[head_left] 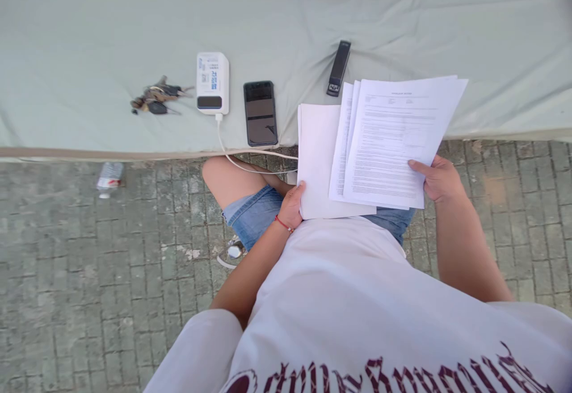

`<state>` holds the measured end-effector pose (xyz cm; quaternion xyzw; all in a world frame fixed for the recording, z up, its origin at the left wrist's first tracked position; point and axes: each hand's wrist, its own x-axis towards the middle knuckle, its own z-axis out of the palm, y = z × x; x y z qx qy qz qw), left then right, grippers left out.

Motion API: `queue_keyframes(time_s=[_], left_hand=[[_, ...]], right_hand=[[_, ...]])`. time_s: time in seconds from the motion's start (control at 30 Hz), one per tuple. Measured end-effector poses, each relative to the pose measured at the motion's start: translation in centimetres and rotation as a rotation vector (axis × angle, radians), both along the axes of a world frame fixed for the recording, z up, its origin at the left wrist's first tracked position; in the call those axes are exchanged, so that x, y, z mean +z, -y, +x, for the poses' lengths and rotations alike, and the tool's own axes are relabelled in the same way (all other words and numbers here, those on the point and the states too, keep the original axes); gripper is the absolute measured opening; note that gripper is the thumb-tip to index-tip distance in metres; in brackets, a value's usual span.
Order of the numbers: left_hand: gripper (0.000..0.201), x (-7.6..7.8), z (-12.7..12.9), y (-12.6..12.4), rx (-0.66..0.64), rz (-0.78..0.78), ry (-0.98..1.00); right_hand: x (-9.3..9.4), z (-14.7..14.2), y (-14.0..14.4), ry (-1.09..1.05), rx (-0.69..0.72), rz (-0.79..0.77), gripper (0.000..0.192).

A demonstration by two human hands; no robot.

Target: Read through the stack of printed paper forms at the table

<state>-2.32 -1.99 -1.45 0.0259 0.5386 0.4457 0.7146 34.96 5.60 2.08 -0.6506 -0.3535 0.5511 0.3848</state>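
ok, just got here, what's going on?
A seated person is holding paper over their lap at a table with a pale grey-green cloth. The left hand grips blank-faced white paper sheets by the edge; the right hand holds fanned, printed white paper sheets, which overlap them. On the cloth lie a long black stapler, a black rectangular phone, a white rounded power bank with a white cable plugged in, and a bunch of keys.

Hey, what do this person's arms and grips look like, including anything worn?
The sleeves are short and white. The left grip is ungloved, with a thin red bracelet at the wrist. The right grip is ungloved too, with no bracelet visible.
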Motion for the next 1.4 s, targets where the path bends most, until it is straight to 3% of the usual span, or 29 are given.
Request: queue_keyframes(time_s=[0.17,0.37,0.6,0.9,1.07,1.23,1.4], left_hand=[[0.045,0.0,0.0,0.0,-0.006,-0.010,-0.004],[0.051,-0.2,0.1,0.0,-0.022,0.015,-0.001],[0.065,0.6,0.6,0.1,-0.083,0.110,0.058],[0.062,0.6,0.9,0.0,-0.085,0.099,0.031],[0.064,0.5,0.9,-0.1,-0.085,0.116,0.011],[0.068,0.9,1.0,-0.1,-0.089,0.148,-0.001],[0.065,1.1,1.0,-0.1,-0.107,0.159,-0.017]], right_hand=[[0.1,-0.1,0.2,-0.010,-0.042,0.020,0.049],[-0.5,-3.3,0.2,-0.085,0.015,-0.049,0.061],[0.3,-6.5,0.1,-0.153,0.127,-0.085,0.064],[0.3,-6.2,0.3,-0.046,0.096,-0.064,0.054],[1.6,-6.0,0.3,-0.034,0.074,-0.044,0.051],[2.8,-6.7,0.2,-0.077,0.104,-0.047,0.057],[2.5,-7.4,0.4,-0.117,0.120,-0.084,0.063]])
